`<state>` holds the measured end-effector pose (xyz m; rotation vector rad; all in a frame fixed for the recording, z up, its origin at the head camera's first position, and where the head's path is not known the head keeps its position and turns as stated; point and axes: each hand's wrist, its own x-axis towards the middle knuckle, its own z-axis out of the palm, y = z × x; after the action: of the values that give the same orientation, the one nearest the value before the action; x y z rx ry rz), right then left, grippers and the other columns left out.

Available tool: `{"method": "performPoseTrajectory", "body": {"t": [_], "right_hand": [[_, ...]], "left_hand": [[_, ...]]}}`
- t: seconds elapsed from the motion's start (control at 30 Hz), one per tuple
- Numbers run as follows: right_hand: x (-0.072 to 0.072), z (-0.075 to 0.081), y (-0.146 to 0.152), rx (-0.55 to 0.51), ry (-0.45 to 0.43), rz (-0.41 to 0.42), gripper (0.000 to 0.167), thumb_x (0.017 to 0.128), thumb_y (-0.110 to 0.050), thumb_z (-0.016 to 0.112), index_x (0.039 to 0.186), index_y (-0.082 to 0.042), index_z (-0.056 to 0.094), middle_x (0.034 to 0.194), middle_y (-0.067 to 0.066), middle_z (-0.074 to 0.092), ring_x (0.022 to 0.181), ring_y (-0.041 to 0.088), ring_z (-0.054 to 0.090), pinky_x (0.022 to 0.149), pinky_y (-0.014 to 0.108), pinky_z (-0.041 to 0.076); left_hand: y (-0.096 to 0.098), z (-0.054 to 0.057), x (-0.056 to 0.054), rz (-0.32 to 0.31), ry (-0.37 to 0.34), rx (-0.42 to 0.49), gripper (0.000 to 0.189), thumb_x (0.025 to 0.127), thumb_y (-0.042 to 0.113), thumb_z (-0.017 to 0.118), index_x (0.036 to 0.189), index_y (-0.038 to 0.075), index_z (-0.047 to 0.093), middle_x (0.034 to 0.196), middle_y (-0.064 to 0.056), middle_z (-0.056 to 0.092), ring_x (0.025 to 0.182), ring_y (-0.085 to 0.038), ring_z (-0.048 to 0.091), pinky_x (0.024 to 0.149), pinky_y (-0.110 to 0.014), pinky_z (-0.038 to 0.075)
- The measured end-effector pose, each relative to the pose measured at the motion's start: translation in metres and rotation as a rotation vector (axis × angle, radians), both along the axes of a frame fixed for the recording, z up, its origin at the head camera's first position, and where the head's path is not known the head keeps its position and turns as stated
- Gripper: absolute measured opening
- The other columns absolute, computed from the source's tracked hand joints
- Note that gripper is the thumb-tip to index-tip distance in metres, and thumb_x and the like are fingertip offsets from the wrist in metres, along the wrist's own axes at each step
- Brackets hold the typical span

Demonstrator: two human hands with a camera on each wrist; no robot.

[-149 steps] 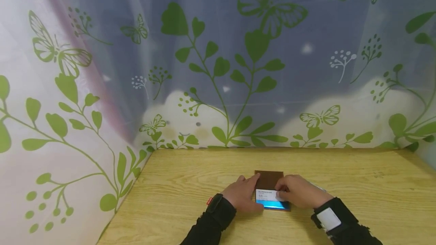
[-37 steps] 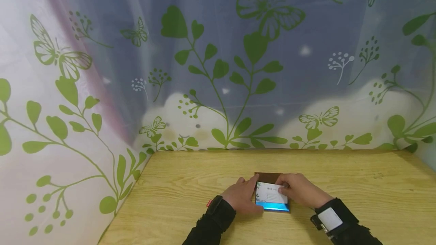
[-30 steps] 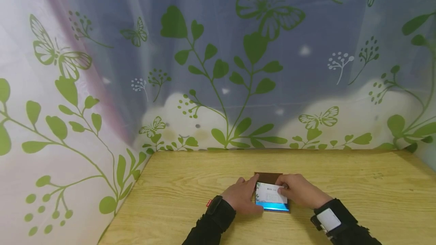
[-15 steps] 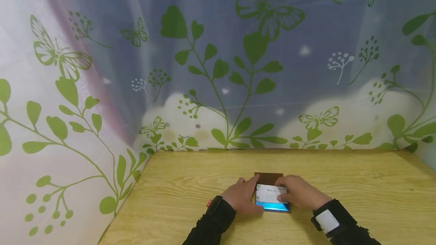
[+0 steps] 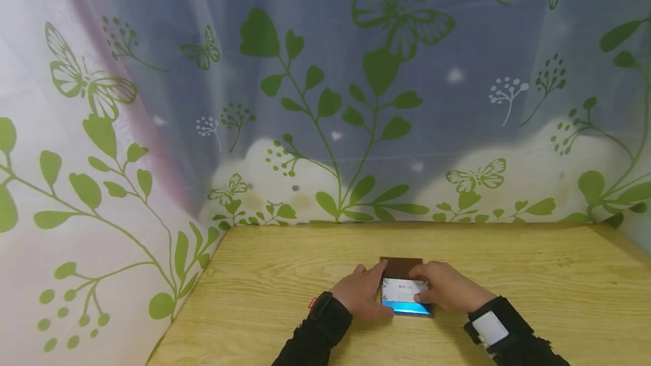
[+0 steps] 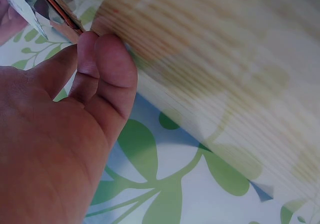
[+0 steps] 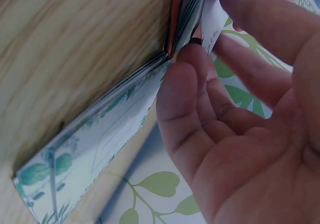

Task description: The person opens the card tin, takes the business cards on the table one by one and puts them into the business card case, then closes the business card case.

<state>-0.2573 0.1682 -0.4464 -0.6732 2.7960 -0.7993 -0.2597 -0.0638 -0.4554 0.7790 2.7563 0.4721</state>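
Observation:
A brown card holder (image 5: 399,266) with a shiny blue lower strip lies open on the table. A white business card (image 5: 396,290) with leaf print sits over its lower half, just above the blue strip. My left hand (image 5: 360,295) holds the holder at its left side, index finger near the top corner and thumb at the bottom edge. From the right, my right hand (image 5: 447,287) pinches the card's right end. In the right wrist view, a stack of leaf-printed cards (image 7: 95,144) lies on the table beside the right hand; the head view hides it behind that hand.
The wood-grain table (image 5: 285,258) runs back to a curtain (image 5: 325,100) printed with leaves and butterflies, which also hangs along the left side. Black bands (image 5: 330,318) and dark sleeves cover both wrists.
Five seconds ago a card with different print was in the holder. Since then a leaf-printed card has appeared and slid down toward me, baring more brown above. The left hand has stayed put.

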Motion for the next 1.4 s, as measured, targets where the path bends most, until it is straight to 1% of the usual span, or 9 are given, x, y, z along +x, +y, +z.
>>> {"method": "performPoseTrajectory", "body": {"t": [0.07, 0.13, 0.27, 0.5, 0.8, 1.0, 1.2, 1.27, 1.4], "right_hand": [[0.0002, -0.0005, -0.0003, 0.005, -0.003, -0.021, 0.028, 0.085, -0.009, 0.084, 0.11, -0.003, 0.072, 0.104, 0.004, 0.07, 0.097, 0.022, 0.064, 0.088, 0.049, 0.055], [0.0007, -0.0007, -0.0002, 0.005, -0.005, -0.026, 0.027, 0.085, -0.009, 0.084, 0.108, -0.005, 0.07, 0.102, 0.002, 0.069, 0.096, 0.021, 0.064, 0.088, 0.049, 0.055], [0.0014, -0.0018, 0.001, 0.0, 0.005, 0.007, 0.017, 0.089, -0.007, 0.08, 0.102, -0.007, 0.07, 0.096, -0.001, 0.067, 0.092, 0.018, 0.062, 0.085, 0.047, 0.055], [0.0016, -0.0045, 0.0037, -0.027, 0.014, 0.048, 0.009, 0.091, -0.007, 0.078, 0.096, -0.009, 0.071, 0.089, -0.006, 0.064, 0.082, 0.011, 0.056, 0.076, 0.037, 0.052], [0.0025, -0.0061, 0.0062, -0.053, 0.04, 0.104, 0.004, 0.094, -0.009, 0.075, 0.093, -0.01, 0.071, 0.084, -0.008, 0.061, 0.076, 0.007, 0.052, 0.068, 0.029, 0.047], [0.0026, -0.0041, 0.0058, -0.044, 0.052, 0.118, 0.004, 0.093, -0.009, 0.076, 0.092, -0.009, 0.072, 0.085, -0.007, 0.062, 0.076, 0.006, 0.052, 0.067, 0.029, 0.047], [0.0017, -0.0019, 0.006, -0.034, 0.051, 0.127, 0.004, 0.092, -0.01, 0.077, 0.094, -0.007, 0.075, 0.088, -0.007, 0.066, 0.079, 0.007, 0.056, 0.07, 0.031, 0.051], [0.0011, -0.0014, 0.0068, -0.04, 0.051, 0.147, 0.002, 0.093, -0.01, 0.076, 0.094, -0.008, 0.076, 0.087, -0.008, 0.067, 0.077, 0.005, 0.056, 0.069, 0.03, 0.05], [-0.0002, 0.0004, 0.0083, -0.044, 0.048, 0.224, 0.008, 0.097, -0.012, 0.071, 0.093, -0.01, 0.078, 0.08, -0.009, 0.065, 0.069, 0.003, 0.051, 0.064, 0.026, 0.045]], "left_hand": [[-0.0001, -0.0004, 0.0001, -0.004, 0.0, 0.004, 0.1, 0.085, 0.048, 0.078, 0.165, 0.017, 0.027, 0.155, -0.001, 0.052, 0.141, -0.026, 0.044, 0.1, -0.033, 0.05], [-0.0002, -0.0008, 0.0001, -0.008, -0.002, 0.007, 0.1, 0.085, 0.048, 0.078, 0.165, 0.016, 0.027, 0.154, -0.002, 0.052, 0.139, -0.025, 0.045, 0.098, -0.032, 0.05], [-0.0006, -0.001, 0.0009, -0.009, -0.007, 0.011, 0.099, 0.085, 0.047, 0.077, 0.165, 0.016, 0.027, 0.153, -0.003, 0.053, 0.139, -0.025, 0.045, 0.095, -0.031, 0.051], [0.0003, -0.0011, 0.0019, -0.007, 0.001, 0.004, 0.099, 0.085, 0.048, 0.079, 0.164, 0.016, 0.029, 0.151, -0.002, 0.056, 0.135, -0.024, 0.047, 0.095, -0.03, 0.051], [-0.0001, -0.0043, 0.0006, -0.006, -0.008, -0.003, 0.098, 0.087, 0.049, 0.077, 0.165, 0.017, 0.027, 0.153, -0.002, 0.054, 0.142, -0.027, 0.044, 0.099, -0.033, 0.05], [-0.0002, -0.0011, 0.0012, -0.013, -0.001, -0.006, 0.098, 0.088, 0.049, 0.077, 0.165, 0.016, 0.027, 0.154, -0.003, 0.053, 0.143, -0.029, 0.043, 0.099, -0.033, 0.05], [0.0, 0.002, 0.0016, -0.016, 0.007, -0.009, 0.098, 0.087, 0.049, 0.076, 0.165, 0.016, 0.027, 0.152, -0.003, 0.055, 0.136, -0.026, 0.047, 0.094, -0.031, 0.051], [-0.0002, 0.0022, 0.0012, -0.015, 0.005, -0.01, 0.098, 0.087, 0.049, 0.076, 0.165, 0.016, 0.026, 0.152, -0.003, 0.055, 0.134, -0.026, 0.048, 0.091, -0.031, 0.051], [-0.001, 0.0025, 0.0011, -0.014, -0.007, -0.009, 0.098, 0.088, 0.049, 0.076, 0.165, 0.016, 0.026, 0.153, -0.003, 0.054, 0.138, -0.028, 0.046, 0.091, -0.032, 0.051]]}}
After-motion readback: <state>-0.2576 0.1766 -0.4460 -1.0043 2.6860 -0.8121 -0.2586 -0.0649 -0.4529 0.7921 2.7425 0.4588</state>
